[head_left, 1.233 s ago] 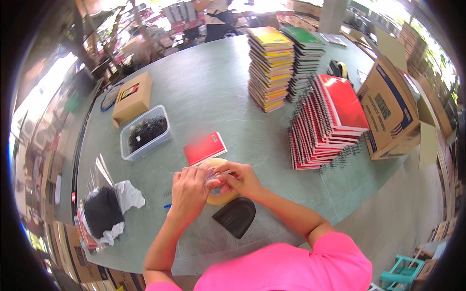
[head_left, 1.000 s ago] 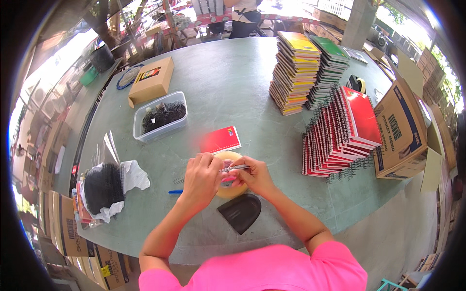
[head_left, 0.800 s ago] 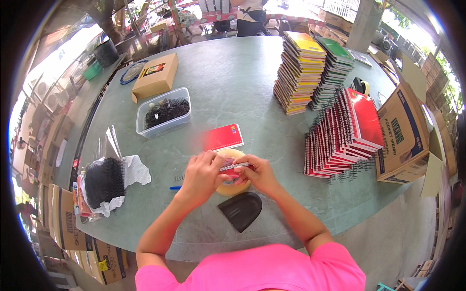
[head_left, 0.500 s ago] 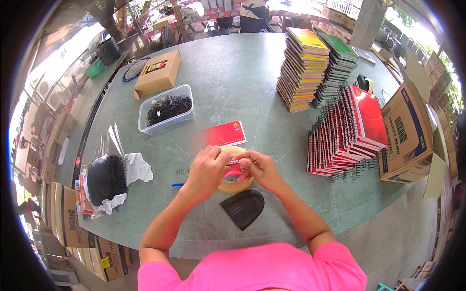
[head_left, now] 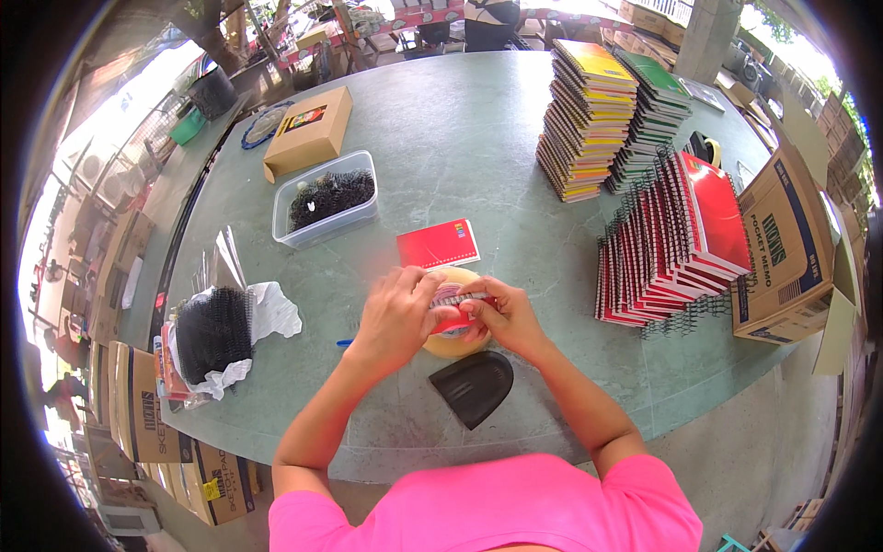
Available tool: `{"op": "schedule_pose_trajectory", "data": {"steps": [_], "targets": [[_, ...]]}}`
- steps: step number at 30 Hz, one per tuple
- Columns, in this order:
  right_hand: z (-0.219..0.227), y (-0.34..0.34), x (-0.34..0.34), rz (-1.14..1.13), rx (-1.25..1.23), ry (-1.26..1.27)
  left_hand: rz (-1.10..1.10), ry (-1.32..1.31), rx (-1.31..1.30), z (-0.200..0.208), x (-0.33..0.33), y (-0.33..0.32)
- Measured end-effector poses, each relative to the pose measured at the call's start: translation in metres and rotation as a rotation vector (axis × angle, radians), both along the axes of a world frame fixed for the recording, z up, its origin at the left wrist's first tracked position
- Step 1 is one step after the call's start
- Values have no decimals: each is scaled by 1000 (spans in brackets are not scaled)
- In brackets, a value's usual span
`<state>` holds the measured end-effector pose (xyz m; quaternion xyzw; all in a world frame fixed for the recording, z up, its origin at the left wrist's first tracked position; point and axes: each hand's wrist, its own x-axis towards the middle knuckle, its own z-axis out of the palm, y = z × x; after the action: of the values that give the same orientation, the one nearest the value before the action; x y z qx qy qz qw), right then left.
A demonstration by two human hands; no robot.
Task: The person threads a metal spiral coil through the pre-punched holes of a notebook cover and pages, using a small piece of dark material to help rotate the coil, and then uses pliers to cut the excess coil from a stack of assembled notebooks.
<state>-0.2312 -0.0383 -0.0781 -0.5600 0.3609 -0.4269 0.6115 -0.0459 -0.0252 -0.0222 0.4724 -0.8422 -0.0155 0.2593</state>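
A small red notebook [head_left: 447, 323] with a metal spiral coil [head_left: 452, 300] along its far edge is held between my hands. My left hand [head_left: 394, 315] is closed at its left side, fingers bent by the end of the coil. With the thumb and fingers pinched, my right hand [head_left: 506, 317] grips the right side of the notebook and coil. Below them lies a wide roll of yellowish tape [head_left: 460, 347], partly covered by my hands. Another red notebook [head_left: 438, 244] rests flat just beyond. Nearer to me sits a black wedge-shaped piece [head_left: 473, 390].
Stacks of red [head_left: 676, 244], yellow [head_left: 589, 120] and green notebooks [head_left: 651, 115] stand at right, beside an open carton [head_left: 791, 248]. To the left are a clear tub of black coils [head_left: 326, 230], a cardboard box [head_left: 313, 132] and a bundle of black coils [head_left: 213, 336].
The whole view has shifted slightly. More of the coil now shows between my hands, and my right fingers lie over its right end. The loose coil left of my left hand no longer shows clearly.
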Motion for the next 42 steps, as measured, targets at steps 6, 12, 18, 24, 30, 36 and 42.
{"op": "schedule_pose_trajectory", "data": {"steps": [6, 12, 18, 24, 30, 36, 42], "targets": [[1, -1, 0, -1, 33, 38, 11, -17, 80, 1, 2, 0], [7, 3, 2, -42, 14, -35, 4, -63, 63, -2, 4, -1], [-2, -2, -3, 34, 49, -103, 13, -8, 50, 1, -8, -2], [0, 3, -2, 6, 121, -106, 17, -50, 47, 3, -6, -3], [-2, 4, -6, -36, 77, -159, 19, -57, 46, -7, -2, -4], [-13, -1, -16, -103, 44, 107, -20, -4, 41, -5, -12, -8], [-7, 0, -19, -100, 8, 202, -48, 66, 120, -1, -22, -9]]}}
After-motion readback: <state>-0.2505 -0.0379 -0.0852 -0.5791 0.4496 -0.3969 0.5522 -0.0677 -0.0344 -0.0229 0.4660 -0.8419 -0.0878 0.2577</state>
